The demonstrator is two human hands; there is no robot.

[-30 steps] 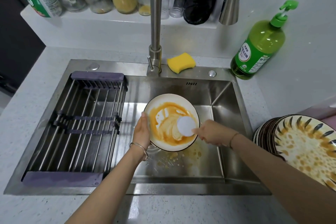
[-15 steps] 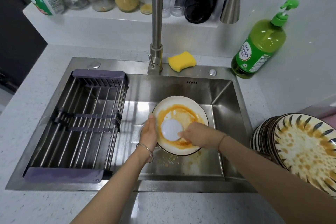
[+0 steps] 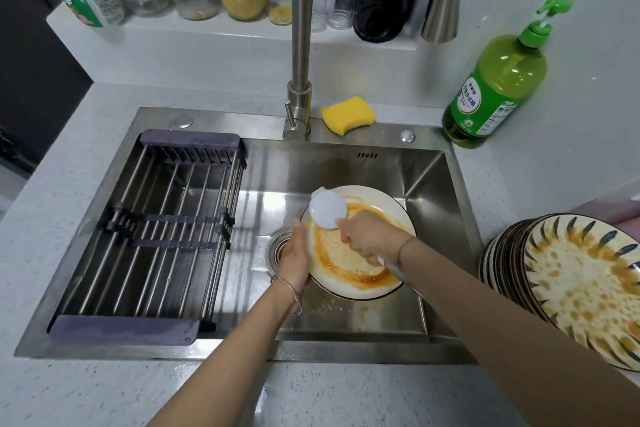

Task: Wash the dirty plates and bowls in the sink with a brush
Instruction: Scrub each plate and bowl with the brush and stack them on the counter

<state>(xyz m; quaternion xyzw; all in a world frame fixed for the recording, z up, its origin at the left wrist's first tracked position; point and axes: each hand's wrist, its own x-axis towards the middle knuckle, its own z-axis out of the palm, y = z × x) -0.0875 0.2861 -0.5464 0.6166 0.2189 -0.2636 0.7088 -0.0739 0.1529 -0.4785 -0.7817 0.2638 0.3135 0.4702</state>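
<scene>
**A:** Entry, read left to right. What is at the left of the sink (image 3: 346, 163)?

**B:** I note a drain rack (image 3: 149, 232) with metal bars lying across the left half of the basin. Just right of it is the drain (image 3: 278, 246), partly hidden by the left hand (image 3: 294, 256).

**A:** State of that hand?

**B:** It is curled round the left rim of the plate (image 3: 356, 267) and holds it over the basin floor. The plate's face is turned up and smeared with orange sauce. I cannot tell whether its lower rim touches the steel.

**A:** And the brush?

**B:** The round white head of the brush (image 3: 327, 208) lies on the plate's upper-left rim. The right hand (image 3: 367, 236) is closed round the handle over the middle of the plate, and the handle's end shows below the wrist.

**A:** Further right?

**B:** A yellow sponge (image 3: 348, 114) sits on the sink's back ledge. A green soap bottle (image 3: 495, 87) stands on the tabletop (image 3: 69, 184) at the back right corner. A stack of stained plates (image 3: 571, 288) is on the right.
</scene>
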